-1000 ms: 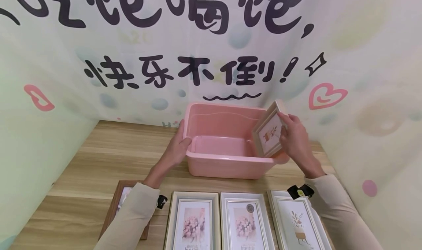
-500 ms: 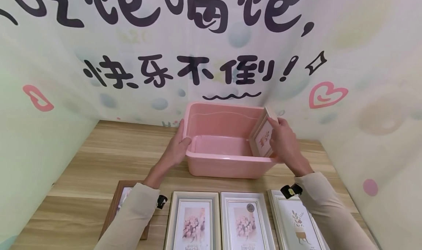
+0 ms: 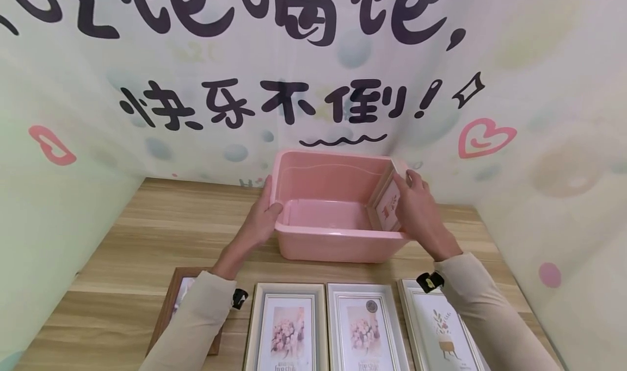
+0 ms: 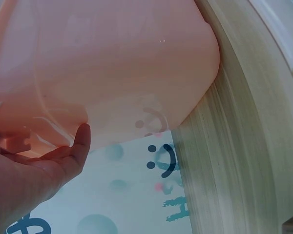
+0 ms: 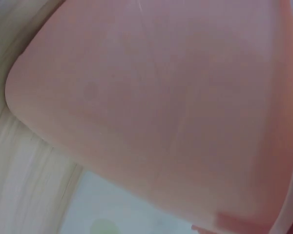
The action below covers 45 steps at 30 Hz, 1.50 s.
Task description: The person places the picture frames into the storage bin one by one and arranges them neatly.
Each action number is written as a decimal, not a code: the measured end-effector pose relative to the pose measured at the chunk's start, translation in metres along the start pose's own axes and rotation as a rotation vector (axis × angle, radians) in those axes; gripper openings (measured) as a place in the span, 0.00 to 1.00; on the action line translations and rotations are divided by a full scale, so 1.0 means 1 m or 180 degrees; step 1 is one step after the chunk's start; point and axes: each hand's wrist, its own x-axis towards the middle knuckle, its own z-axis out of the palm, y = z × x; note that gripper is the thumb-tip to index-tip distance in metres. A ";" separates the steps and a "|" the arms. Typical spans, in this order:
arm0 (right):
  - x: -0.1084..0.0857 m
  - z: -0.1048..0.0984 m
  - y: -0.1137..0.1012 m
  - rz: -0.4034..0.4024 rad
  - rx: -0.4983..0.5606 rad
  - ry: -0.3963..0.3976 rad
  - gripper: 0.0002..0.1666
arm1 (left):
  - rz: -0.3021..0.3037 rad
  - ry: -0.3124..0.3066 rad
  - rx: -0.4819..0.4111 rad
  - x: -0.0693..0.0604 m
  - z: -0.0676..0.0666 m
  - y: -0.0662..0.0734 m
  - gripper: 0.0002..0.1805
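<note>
A pink plastic bin (image 3: 343, 248) stands on the table by the back wall; its side fills much of the left wrist view (image 4: 122, 58) and the right wrist view (image 5: 151, 97). My left hand (image 3: 259, 218) grips its left rim, thumb over the edge and fingers outside, as the left wrist view also shows at the hand (image 4: 34, 170). Inside the bin, a pale picture frame (image 3: 383, 213) stands upright against the right wall. My right hand (image 3: 421, 213) holds that frame's top edge at the right rim, covering part of it.
Two pale frames with flower pictures (image 3: 289, 330) (image 3: 363, 330) lie side by side in front of the bin. To their right lies a frame with a plant picture (image 3: 443, 338), partly under the right sleeve. A brown frame (image 3: 168, 305) is partly under the left sleeve.
The right hand has moved left and the frame in it has gone lower, from tilted to nearly flat along the bin's right wall. My left hand keeps its grip.
</note>
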 end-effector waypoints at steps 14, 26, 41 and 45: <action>-0.001 -0.007 0.005 0.0012 -0.0222 0.0041 0.35 | -0.0012 0.0032 -0.0017 0.000 -0.003 -0.001 0.41; -0.028 -0.019 0.039 -0.0066 0.0228 0.0373 0.37 | 0.0010 0.0016 -0.0042 0.000 -0.002 -0.002 0.41; -0.074 0.002 0.098 0.0210 0.0259 -0.0213 0.40 | 0.0052 -0.0009 -0.0081 0.001 0.000 -0.002 0.41; -0.087 0.012 0.111 0.0219 0.0236 -0.0572 0.41 | 0.0075 -0.0010 -0.0073 0.000 0.001 -0.001 0.41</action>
